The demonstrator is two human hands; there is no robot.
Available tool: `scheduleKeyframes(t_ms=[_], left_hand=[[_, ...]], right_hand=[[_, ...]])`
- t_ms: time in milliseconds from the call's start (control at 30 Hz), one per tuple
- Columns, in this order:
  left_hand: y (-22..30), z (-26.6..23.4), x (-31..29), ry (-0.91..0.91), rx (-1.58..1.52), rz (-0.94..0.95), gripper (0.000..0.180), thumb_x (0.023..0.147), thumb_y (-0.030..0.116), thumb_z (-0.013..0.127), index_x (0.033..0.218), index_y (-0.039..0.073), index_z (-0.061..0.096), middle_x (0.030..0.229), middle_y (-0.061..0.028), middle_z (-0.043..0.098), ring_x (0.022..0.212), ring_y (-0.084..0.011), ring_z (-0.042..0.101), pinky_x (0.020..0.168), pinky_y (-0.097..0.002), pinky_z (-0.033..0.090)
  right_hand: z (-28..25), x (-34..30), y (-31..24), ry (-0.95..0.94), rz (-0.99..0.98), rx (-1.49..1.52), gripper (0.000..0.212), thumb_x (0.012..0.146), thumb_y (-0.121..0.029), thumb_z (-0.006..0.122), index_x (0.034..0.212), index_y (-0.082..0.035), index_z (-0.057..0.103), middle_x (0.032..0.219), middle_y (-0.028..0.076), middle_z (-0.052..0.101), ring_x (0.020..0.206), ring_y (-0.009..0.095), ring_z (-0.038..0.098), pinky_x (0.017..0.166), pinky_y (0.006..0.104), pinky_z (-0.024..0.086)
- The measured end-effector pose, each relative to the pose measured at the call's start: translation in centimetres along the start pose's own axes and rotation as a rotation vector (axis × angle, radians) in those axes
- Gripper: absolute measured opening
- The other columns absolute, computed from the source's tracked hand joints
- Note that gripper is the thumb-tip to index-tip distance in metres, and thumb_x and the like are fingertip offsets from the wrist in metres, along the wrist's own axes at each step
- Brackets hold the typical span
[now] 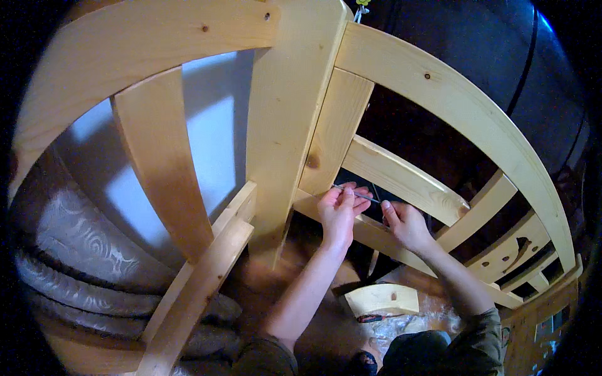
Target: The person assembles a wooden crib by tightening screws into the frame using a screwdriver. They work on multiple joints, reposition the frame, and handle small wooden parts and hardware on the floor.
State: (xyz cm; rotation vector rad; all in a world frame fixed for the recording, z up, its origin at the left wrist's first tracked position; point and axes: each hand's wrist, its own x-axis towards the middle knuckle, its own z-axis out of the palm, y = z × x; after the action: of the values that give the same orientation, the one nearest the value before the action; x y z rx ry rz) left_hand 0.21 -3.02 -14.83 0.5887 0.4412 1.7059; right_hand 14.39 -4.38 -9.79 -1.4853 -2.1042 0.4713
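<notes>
Pale wood forms a post (291, 94) at upper centre; mid-frame, the left hand (339, 216), fingers half extended, pinches a thin metal rod (368, 198); right of centre, the right hand (409, 227) grips its other end.

Head-worn, the single fisheye camera looks down and forward from near above the left hand (339, 216) and right hand (409, 228), facing the pale wooden corner post (290, 106), its wide round field black at the corners.
</notes>
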Motion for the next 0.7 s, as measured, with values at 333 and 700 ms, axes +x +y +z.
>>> scheduleKeyframes(t_ms=[333,700], left_hand=[[-0.3,0.4,-0.3,-0.022,-0.066,0.032,0.016,0.088,0.011,0.045,0.099,-0.001,0.046,0.091,-0.0141,0.058,0.081,-0.0216,0.06,0.073,-0.0326,0.051],[-0.1,0.4,-0.3,-0.005,-0.044,-0.009,0.01,0.087,0.007,0.046,0.095,0.001,0.045,0.085,-0.0137,0.059,0.076,-0.0226,0.061,0.067,-0.0327,0.052]], right_hand=[[0.5,0.5,-0.7,-0.074,0.299,0.43,0.042,0.088,-0.039,0.042,0.061,-0.008,0.051,0.052,0.001,0.046,0.046,0.01,0.04,0.043,0.0241,0.03],[-1.1,-1.0,0.4,0.326,-0.818,-0.994,0.031,0.069,-0.019,0.057,0.096,-0.006,0.052,0.085,0.005,0.051,0.06,0.016,0.054,0.051,0.0279,0.044]])
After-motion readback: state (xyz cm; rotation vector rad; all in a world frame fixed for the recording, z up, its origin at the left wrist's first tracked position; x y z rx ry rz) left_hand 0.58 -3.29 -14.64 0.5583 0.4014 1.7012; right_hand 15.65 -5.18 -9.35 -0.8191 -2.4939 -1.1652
